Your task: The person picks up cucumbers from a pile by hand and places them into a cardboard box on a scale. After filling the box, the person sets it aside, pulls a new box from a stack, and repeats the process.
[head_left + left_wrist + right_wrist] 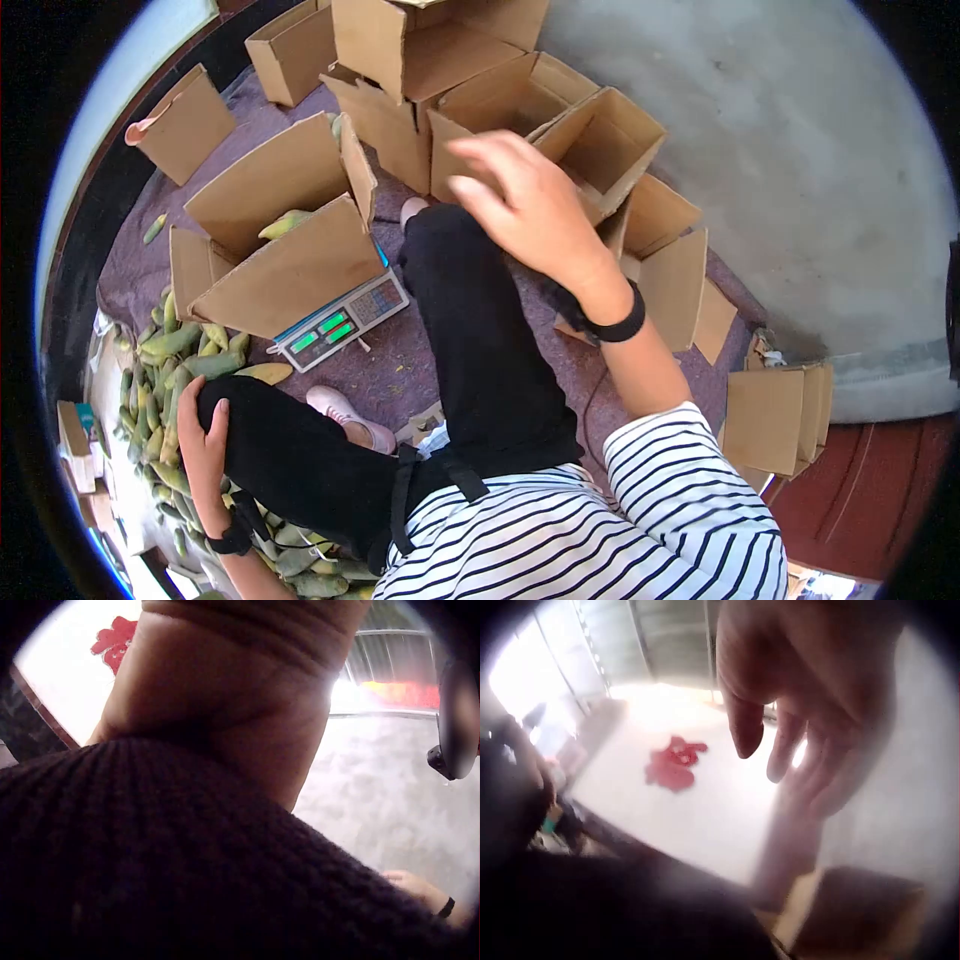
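Note:
My left hand [204, 445] rests on the left knee in black trousers [290, 425], fingers over the knee. In the left wrist view, the palm side of the hand [217, 682] lies against dark ribbed cloth. My right hand [535, 210], slightly blurred, is raised above the right knee and holds nothing. The right wrist view shows its fingers [825, 761] loosely bent. In front of the legs, an open cardboard box [300, 270] stands on a digital scale [350, 317] with green-lit displays. Inside the box a yellow-green oblong fruit or vegetable [283, 224] is visible.
A heap of green and yellow oblong produce [170, 375] lies left of the left leg. Several open cardboard boxes [610, 140] stand beyond the right hand, with another box [185, 120] at the far left. A purple cloth [350, 375] covers the floor; grey concrete [770, 180] lies to the right.

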The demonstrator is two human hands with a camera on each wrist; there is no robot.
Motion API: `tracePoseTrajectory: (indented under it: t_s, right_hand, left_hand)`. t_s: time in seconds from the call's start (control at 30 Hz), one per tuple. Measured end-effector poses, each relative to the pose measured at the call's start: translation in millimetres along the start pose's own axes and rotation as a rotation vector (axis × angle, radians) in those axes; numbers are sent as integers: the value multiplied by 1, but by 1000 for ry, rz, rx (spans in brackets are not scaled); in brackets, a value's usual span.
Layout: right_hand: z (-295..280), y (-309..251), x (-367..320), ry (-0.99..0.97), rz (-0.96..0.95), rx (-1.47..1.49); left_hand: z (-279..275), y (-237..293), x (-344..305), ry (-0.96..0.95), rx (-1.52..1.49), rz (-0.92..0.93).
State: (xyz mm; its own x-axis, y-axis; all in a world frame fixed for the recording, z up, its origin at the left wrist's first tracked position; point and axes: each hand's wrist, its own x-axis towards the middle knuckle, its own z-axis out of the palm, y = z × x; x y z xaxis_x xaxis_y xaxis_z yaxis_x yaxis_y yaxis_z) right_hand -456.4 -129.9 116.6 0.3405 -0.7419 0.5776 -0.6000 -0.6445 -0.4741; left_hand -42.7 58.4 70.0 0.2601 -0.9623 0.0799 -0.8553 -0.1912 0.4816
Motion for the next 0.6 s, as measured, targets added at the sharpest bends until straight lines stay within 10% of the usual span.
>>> tracePoseTrajectory:
  t_s: [0.17, 0.33, 0.6]
  right_hand:
    - [-24, 102, -131, -31, 397, -561]
    - [-24, 121, -222, -252, 972, -511]
    - [12, 167, -238, -171, 1060, -483]
  left_hand:
    - [2, -8, -2, 18, -2, 30]
    - [1, -10, -7, 30, 4, 62]
    - [-8, -7, -20, 40, 21, 52]
